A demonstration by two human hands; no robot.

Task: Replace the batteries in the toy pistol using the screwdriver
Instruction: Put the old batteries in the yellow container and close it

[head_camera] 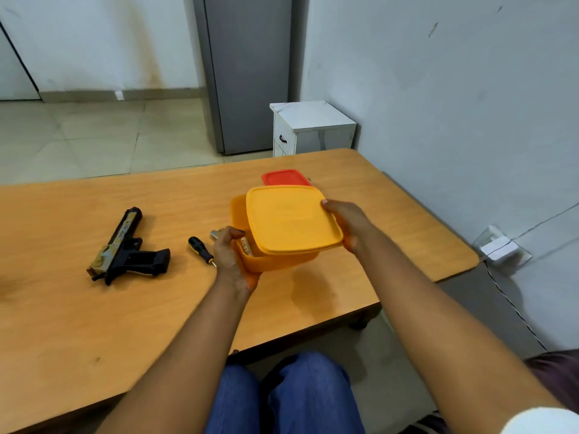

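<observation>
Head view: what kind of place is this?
Probably a plain room in a home or small office: a wooden table against a painted wall, a tiled floor, and a small white cabinet by a grey door.

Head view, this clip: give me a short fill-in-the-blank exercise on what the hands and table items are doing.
1. The left hand grips the yellow container while the right hand holds its ____.
2. The screwdriver lies on the table between the container and the ____.
3. Behind the yellow container sits a lid coloured ____.

Missing words: lid; toy pistol; red
</observation>
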